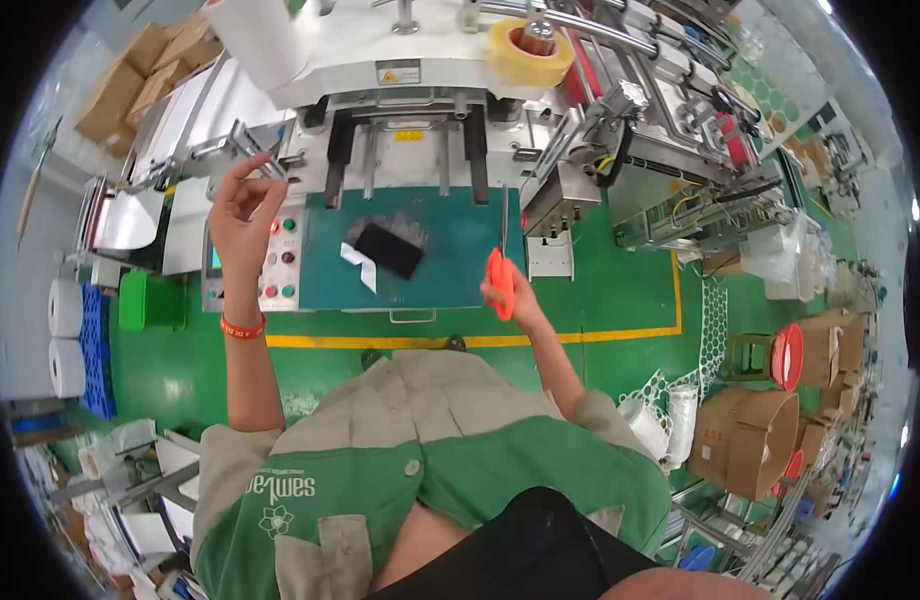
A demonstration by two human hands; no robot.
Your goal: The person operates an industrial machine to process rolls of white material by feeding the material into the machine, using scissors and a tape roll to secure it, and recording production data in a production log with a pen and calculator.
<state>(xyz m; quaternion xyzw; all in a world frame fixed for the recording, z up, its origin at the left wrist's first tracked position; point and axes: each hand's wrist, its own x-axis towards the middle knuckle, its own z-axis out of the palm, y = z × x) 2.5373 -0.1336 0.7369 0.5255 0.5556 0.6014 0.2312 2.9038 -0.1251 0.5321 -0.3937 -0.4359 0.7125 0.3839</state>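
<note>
My right hand [521, 299] is closed round the orange handles of a pair of scissors [502, 283], whose blades point away from me over the right edge of the green work mat [440, 285]. Raised over the button panel on the left is my left hand [244, 218], its fingers curved and thumb apart, with nothing visible in them. A dark rectangular piece [389, 249], slightly blurred, lies at the middle of the mat. Beside its left edge is a bent white strip [361, 268]. Clear film seems to lie around the dark piece.
Beyond the mat stands a white machine [380, 82] with metal rods and dark rails. A roll of yellowish tape [528, 58] sits on its top right. The button panel [283, 262] borders the mat's left side. A green bin [148, 301] stands on the floor at left, cardboard boxes [748, 437] at right.
</note>
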